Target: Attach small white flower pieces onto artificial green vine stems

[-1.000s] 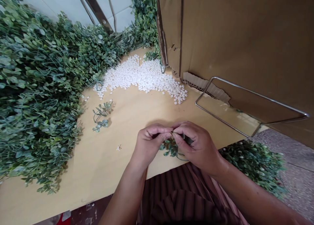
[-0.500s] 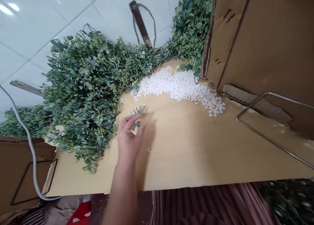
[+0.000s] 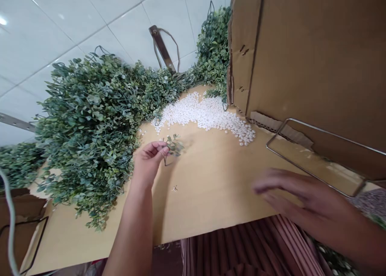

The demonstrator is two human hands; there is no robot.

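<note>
My left hand (image 3: 150, 159) pinches a small leafy green sprig (image 3: 174, 146) between thumb and fingers, held just above the tan board. The sprig's thin stem points down below the fingertips. My right hand (image 3: 289, 191) is over the right front part of the board, smeared by motion, so its fingers are unclear. Beyond the left hand lies a spread of small white plastic discs (image 3: 202, 113). A big heap of artificial greenery (image 3: 93, 119) sits left of the left hand. A tiny pale scrap (image 3: 174, 188) rests on the board near the left wrist.
The tan board (image 3: 208, 175) forms the work surface. A tall cardboard box (image 3: 313, 59) and a bent metal wire frame (image 3: 319, 129) stand at right. A metal bracket (image 3: 163, 49) leans by the tiled wall (image 3: 120, 11). A grey cable (image 3: 10, 219) runs at far left.
My right hand has come into view from the right. My left hand now pinches the sprig, which it was reaching around before. The camera view has shifted to the right.
</note>
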